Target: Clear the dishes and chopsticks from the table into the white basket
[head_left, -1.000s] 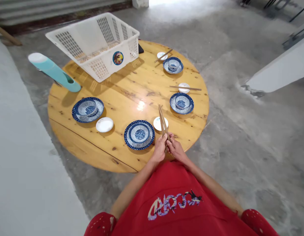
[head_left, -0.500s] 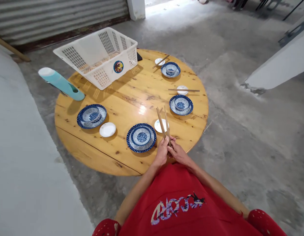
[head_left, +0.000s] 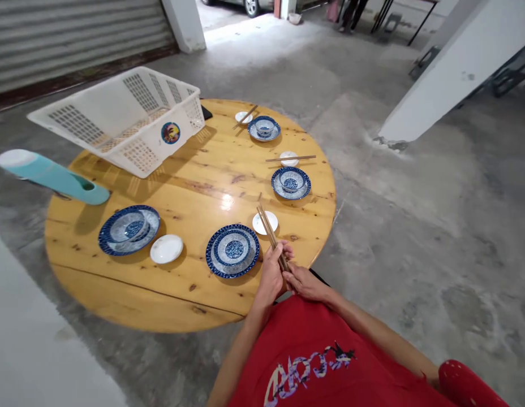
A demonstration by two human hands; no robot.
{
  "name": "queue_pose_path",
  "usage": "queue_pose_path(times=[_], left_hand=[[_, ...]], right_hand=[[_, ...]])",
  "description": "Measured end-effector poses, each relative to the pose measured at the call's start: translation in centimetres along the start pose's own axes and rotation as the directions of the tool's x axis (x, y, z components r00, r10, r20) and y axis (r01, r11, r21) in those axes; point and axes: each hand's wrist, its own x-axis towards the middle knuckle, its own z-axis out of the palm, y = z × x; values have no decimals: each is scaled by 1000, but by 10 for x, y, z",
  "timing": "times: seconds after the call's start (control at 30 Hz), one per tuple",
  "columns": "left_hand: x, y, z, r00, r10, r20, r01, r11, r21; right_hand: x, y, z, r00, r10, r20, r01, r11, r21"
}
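Note:
Both my hands meet at the near edge of a round wooden table. My left hand and my right hand grip the near end of a bundle of wooden chopsticks, which slants up and away over a small white saucer. Just left of the hands sits a blue-patterned plate with a bowl.
Other blue plate-and-bowl sets stand around the table, with small white saucers and chopsticks beside some. A white plastic basket sits tilted at the back left; a teal bottle-like object juts over the left edge.
The view has shifted to the right and tilted up. The chopsticks, spread apart half a second ago, are drawn together and lean left. Both hands remain on them.

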Motion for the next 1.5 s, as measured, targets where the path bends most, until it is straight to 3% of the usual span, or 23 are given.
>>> queue_pose_path(times=[0.13,0.3,0.43,0.53,0.6,0.67,0.73,0.8,0.87,0.93,1.1,1.27,1.37,1.43,1.5], left_hand=[[5,-1,-1,999,26,-31,-25,999,31],[23,-9,-1,977,105,-185,-102,994,26],[47,-15,29,971,107,-215,-119,992,-45],[72,-17,69,948,134,-287,-170,980,-106],[91,-17,96,908,180,-377,-241,963,-120],[108,-16,119,856,234,-461,-316,943,-109],[120,-17,137,815,260,-517,-356,930,-95],[127,-19,151,799,243,-550,-350,932,-98],[132,-22,161,798,202,-568,-320,940,-115],[135,-26,169,800,166,-576,-292,947,-133],[148,-30,177,820,138,-556,-267,951,-157],[166,-29,179,841,172,-514,-281,949,-143],[177,-26,179,836,219,-503,-318,941,-119],[183,-22,179,825,262,-500,-352,931,-93],[189,-17,179,814,302,-495,-382,922,-65]], right_hand=[[7,5,-6,1000,-3,19,7,977,-215],[37,15,-29,981,-9,196,87,914,-395],[60,35,-70,939,-134,318,262,877,-403],[74,54,-117,890,-217,401,372,854,-363],[87,66,-160,887,-264,380,397,856,-332],[110,79,-214,925,-300,235,367,865,-343],[146,92,-273,950,-312,-27,274,867,-416],[192,106,-326,910,-346,-228,182,827,-532],[238,119,-365,896,-342,-283,80,752,-654],[277,131,-386,912,-316,-261,13,659,-752],[320,145,-393,982,-152,-114,-35,444,-896],[316,135,-388,998,62,-16,-39,394,-919],[286,125,-379,996,80,-48,-79,460,-884],[252,116,-367,1000,5,-30,-27,607,-794],[212,108,-349,994,-90,57,106,790,-604]])
